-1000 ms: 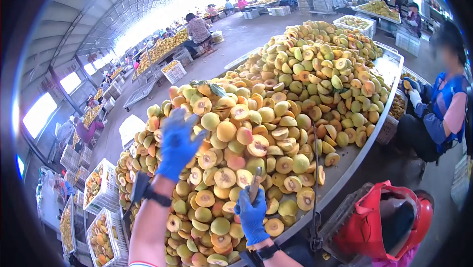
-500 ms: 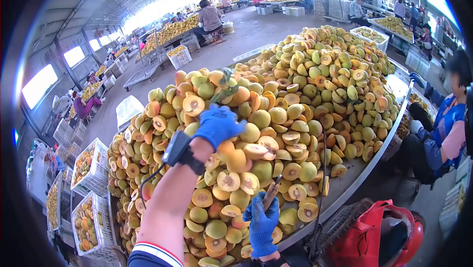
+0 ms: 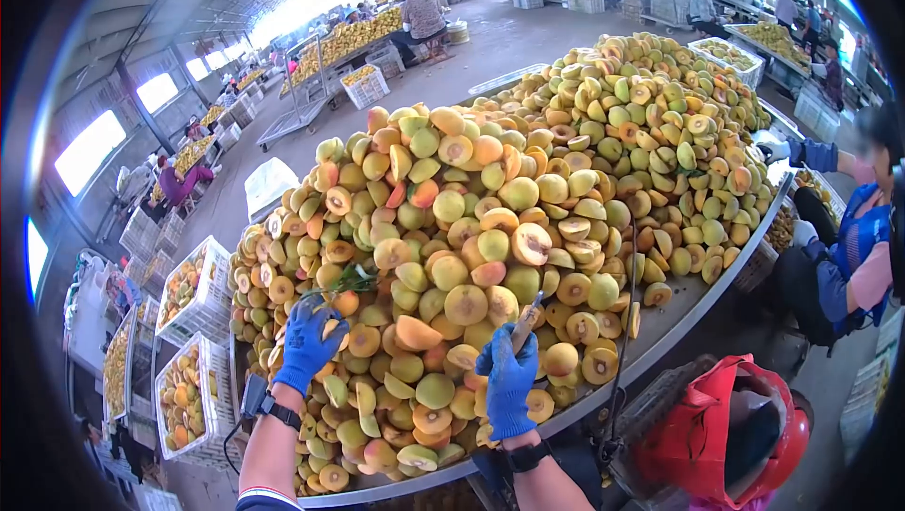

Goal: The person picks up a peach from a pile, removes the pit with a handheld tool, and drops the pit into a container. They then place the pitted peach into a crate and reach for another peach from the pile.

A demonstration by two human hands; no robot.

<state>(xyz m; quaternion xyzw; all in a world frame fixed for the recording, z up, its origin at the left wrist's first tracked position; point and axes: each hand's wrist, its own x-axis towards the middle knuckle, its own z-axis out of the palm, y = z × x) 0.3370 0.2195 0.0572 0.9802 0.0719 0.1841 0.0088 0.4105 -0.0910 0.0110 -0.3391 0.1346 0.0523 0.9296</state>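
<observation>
My left hand (image 3: 310, 341), in a blue knit glove, is at the left of a large heap of peaches (image 3: 434, 313), many of them cut in half. Its fingers are curled at the stem end of a leafy twig (image 3: 353, 279); an orange-red peach (image 3: 346, 302) lies right beside them, and a yellow piece shows by the thumb. Closer to the table's front edge, my right hand (image 3: 510, 381), gloved in blue too, grips a small knife (image 3: 526, 323) with its tip pointing up. Part of the handle is hidden in the fist.
The metal table rim (image 3: 650, 360) runs along the right and front. White crates of fruit (image 3: 196, 398) stand at the left. A red bag (image 3: 712, 426) sits at the lower right. A co-worker (image 3: 848, 238) sits at the right; other people work at fruit-covered tables behind.
My left hand has come down and left from the top of the heap, and the leafy twig has moved with it. My right hand still holds the knife, slightly higher in view.
</observation>
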